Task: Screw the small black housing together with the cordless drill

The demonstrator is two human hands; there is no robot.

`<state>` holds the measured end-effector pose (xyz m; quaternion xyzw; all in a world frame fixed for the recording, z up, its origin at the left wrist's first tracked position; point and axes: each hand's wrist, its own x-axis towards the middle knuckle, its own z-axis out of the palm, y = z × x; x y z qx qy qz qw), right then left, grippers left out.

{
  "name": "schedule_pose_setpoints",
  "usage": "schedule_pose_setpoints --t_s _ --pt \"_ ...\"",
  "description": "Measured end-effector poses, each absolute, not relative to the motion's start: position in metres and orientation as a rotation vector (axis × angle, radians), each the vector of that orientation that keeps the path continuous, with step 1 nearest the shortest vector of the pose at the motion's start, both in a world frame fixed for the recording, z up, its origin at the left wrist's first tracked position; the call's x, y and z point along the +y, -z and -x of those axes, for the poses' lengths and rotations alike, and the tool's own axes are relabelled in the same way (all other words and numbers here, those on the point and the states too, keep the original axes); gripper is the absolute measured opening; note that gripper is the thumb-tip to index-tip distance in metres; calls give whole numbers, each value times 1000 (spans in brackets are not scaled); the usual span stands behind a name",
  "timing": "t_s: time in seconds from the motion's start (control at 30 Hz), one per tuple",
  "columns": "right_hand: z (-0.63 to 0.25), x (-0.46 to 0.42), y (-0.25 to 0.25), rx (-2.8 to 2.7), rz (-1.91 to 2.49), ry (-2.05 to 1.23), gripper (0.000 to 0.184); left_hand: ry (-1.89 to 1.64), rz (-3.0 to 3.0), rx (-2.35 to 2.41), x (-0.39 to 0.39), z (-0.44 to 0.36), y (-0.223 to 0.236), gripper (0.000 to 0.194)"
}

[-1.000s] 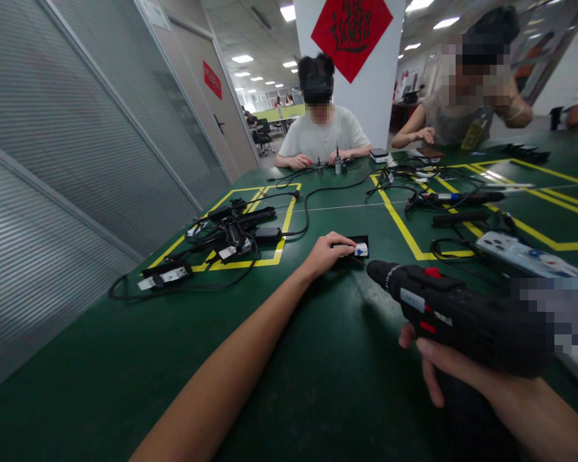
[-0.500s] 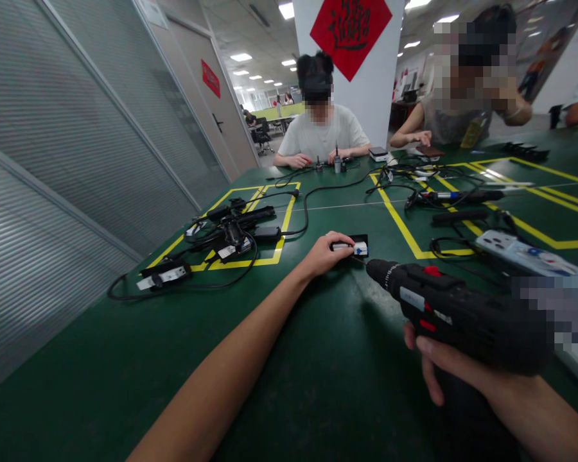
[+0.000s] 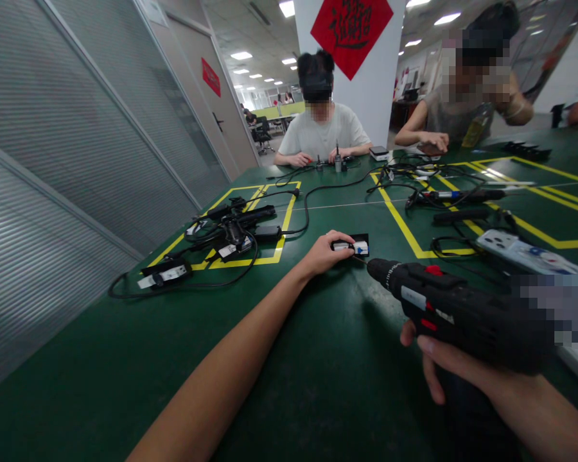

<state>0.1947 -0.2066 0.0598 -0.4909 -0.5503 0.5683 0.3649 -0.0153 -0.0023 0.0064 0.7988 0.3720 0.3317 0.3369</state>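
Note:
My right hand [image 3: 462, 359] is wrapped around the grip of a black cordless drill [image 3: 462, 311] with red switches. The drill points left and away from me. Its thin bit [image 3: 361, 259] reaches the near side of a small black-and-white part [image 3: 363, 246] with a blue spot; whether the bit touches it I cannot tell. My left hand [image 3: 328, 251] holds that part on the green table [image 3: 279, 359], with thumb and fingers closed on its left end and covering some of it.
Tangled black devices and cables [image 3: 236, 231] lie left inside yellow tape lines. A white power strip [image 3: 520, 247] and more cables [image 3: 428, 170] are on the right. One person [image 3: 322, 131] sits opposite, another person [image 3: 455, 115] at the far right.
My hands, the drill and the small part hold nearly the same places. The far-right person's hand on the table has shifted slightly to the right.

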Motion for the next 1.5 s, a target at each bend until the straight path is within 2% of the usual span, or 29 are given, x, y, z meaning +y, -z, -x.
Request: schedule_pose_setpoints --t_s 0.57,0.7,0.8,0.93,1.5 --pt "-191 -212 -77 -1373 1455 -1442 20 -839 -2085 993 -1 17 -6 33" --pt "-193 -210 -71 -1382 1384 -1448 18 -839 -2077 978 -2 17 -6 32" --pt "-195 -208 -63 -1367 1331 -1434 24 -836 -2080 957 -2 18 -6 33" --pt "-196 -208 -55 -1386 1336 -1439 18 -847 -2079 937 0 19 -4 33" --pt "-192 -209 -69 -1324 1332 -1445 25 -845 -2073 949 -1 19 -3 33"
